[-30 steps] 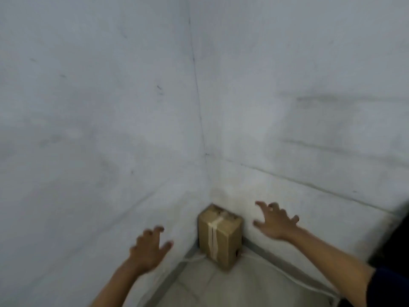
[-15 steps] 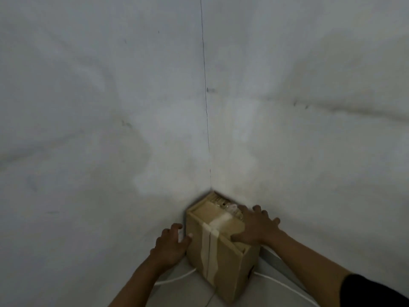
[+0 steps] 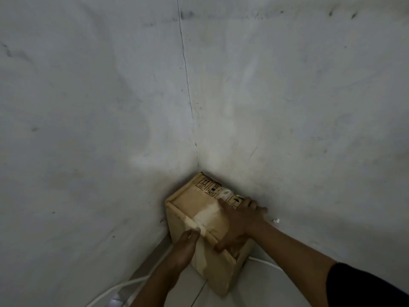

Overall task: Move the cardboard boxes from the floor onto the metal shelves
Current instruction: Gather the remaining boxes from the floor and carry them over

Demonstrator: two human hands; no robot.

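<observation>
A taped cardboard box [image 3: 194,203] stands on the floor, pushed into the corner where two grey walls meet. Handling symbols are printed along its far top edge. My right hand [image 3: 240,220] lies over the top of the box, fingers spread to the far right edge and thumb hooked over the near edge. My left hand [image 3: 183,249] presses against the near left face of the box, fingers curled at the top edge by the tape strip. The metal shelves are out of view.
Two grey plastered walls [image 3: 88,129] close the corner right behind the box. A white cable [image 3: 115,289] runs along the tiled floor [image 3: 254,291] at the foot of the walls, passing behind the box on both sides.
The view has come closer to the box. My left hand has shifted from the left side onto the near face, and my right hand has slid further over the top.
</observation>
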